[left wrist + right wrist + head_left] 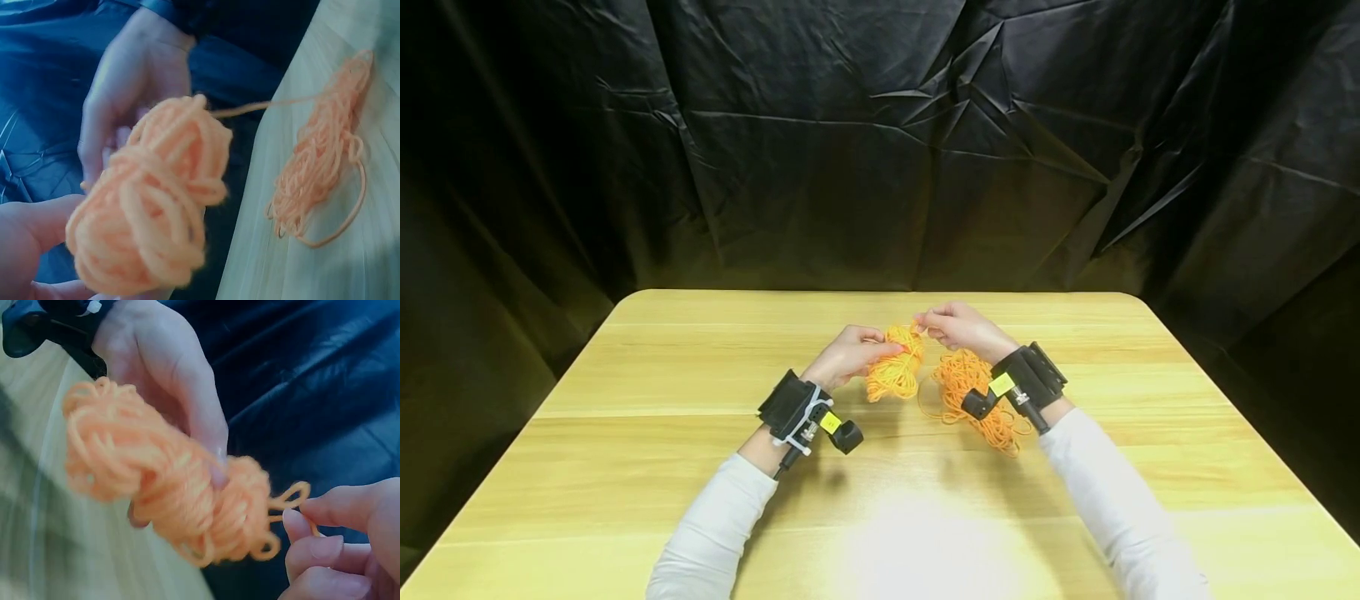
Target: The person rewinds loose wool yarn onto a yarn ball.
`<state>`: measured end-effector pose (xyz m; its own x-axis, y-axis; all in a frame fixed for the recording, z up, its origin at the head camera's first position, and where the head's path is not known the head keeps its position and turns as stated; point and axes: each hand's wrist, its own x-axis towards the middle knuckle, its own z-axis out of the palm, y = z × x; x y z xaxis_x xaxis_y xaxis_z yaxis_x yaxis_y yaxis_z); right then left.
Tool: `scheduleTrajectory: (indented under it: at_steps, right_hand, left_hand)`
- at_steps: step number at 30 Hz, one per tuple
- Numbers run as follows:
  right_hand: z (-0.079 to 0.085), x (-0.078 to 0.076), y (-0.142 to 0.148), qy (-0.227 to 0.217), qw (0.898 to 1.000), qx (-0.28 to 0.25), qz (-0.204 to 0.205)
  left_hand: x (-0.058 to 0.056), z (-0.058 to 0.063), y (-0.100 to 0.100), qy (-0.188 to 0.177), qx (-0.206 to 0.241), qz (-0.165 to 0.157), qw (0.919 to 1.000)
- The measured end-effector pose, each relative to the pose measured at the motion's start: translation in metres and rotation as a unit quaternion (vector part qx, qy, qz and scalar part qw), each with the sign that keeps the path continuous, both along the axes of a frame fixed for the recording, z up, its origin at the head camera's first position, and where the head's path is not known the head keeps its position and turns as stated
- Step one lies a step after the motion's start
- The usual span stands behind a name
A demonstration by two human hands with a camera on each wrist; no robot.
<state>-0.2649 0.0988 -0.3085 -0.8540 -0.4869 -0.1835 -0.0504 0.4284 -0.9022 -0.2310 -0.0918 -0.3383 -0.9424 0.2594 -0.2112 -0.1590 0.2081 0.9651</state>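
Note:
My left hand grips a bundle of wound orange yarn above the table, thumb on top. In the right wrist view the bundle is pinched in around its middle, with small loops sticking out at one end. Beside that end, my right hand pinches a strand of yarn between thumb and forefinger. A loose, tangled heap of the same yarn lies on the table under the right wrist. One strand runs between bundle and heap in the left wrist view.
The wooden table has rounded far corners. Black sheeting hangs behind it and at both sides. Each wrist wears a black band with a small camera, and the right camera hangs over the yarn heap.

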Motion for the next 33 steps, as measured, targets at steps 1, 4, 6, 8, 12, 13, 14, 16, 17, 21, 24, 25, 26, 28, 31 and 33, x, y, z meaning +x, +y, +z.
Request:
scheduleTrajectory:
  at_steps: [1, 4, 6, 8, 12, 13, 14, 16, 17, 21, 24, 25, 26, 28, 31, 33]
  right_hand:
    - [0.003, 0.001, 0.000, 0.008, 1.000, 0.006, -0.004]
    - [0.012, 0.005, -0.001, 0.037, 0.999, 0.013, -0.011]
    - [0.017, 0.009, -0.002, 0.055, 0.998, 0.009, -0.023]
    - [0.022, 0.013, -0.002, 0.080, 0.996, 0.011, -0.035]
    - [0.027, 0.027, -0.002, 0.126, 0.990, 0.006, -0.063]
    - [0.027, 0.031, -0.002, 0.139, 0.988, 0.006, -0.069]
    - [0.027, 0.036, -0.003, 0.151, 0.986, 0.003, -0.072]
    - [0.024, 0.046, -0.003, 0.164, 0.984, -0.008, -0.071]
    - [0.022, 0.051, -0.004, 0.168, 0.983, -0.017, -0.067]
    - [0.009, 0.067, -0.007, 0.165, 0.983, -0.066, -0.043]
    - [-0.003, 0.076, -0.009, 0.155, 0.983, -0.092, -0.027]
    - [-0.007, 0.078, -0.010, 0.151, 0.984, -0.096, -0.021]
    - [-0.011, 0.080, -0.010, 0.146, 0.984, -0.099, -0.014]
    - [-0.018, 0.083, -0.011, 0.128, 0.986, -0.105, -0.003]
    - [-0.029, 0.083, -0.011, 0.091, 0.990, -0.110, 0.007]
    - [-0.036, 0.081, -0.010, 0.062, 0.992, -0.113, 0.008]
  left_hand:
    - [0.000, 0.000, 0.000, 0.001, -0.003, 0.004, 1.0000]
    - [0.000, 0.000, 0.000, 0.005, -0.016, 0.015, 0.9997]
    - [0.000, 0.001, 0.001, 0.011, -0.026, 0.019, 0.9994]
    - [-0.001, 0.001, 0.001, 0.018, -0.043, 0.022, 0.9987]
    - [-0.002, 0.001, 0.002, 0.025, -0.057, 0.042, 0.9972]
    - [-0.002, 0.001, 0.002, 0.023, -0.052, 0.051, 0.9971]
    - [-0.003, 0.001, 0.002, 0.022, -0.043, 0.061, 0.9970]
    - [-0.005, 0.001, 0.003, 0.019, -0.022, 0.080, 0.9964]
    - [-0.005, 0.002, 0.003, 0.018, -0.013, 0.089, 0.9957]
    - [-0.007, 0.003, 0.004, 0.017, 0.026, 0.115, 0.9929]
    - [-0.009, 0.004, 0.004, 0.011, 0.060, 0.122, 0.9906]
    - [-0.009, 0.004, 0.004, 0.008, 0.071, 0.124, 0.9897]
    - [-0.009, 0.005, 0.004, 0.005, 0.079, 0.124, 0.9891]
    - [-0.009, 0.006, 0.004, -0.003, 0.103, 0.123, 0.9871]
    - [-0.009, 0.008, 0.004, -0.010, 0.127, 0.116, 0.9850]
    - [-0.009, 0.008, 0.003, -0.015, 0.141, 0.107, 0.9840]
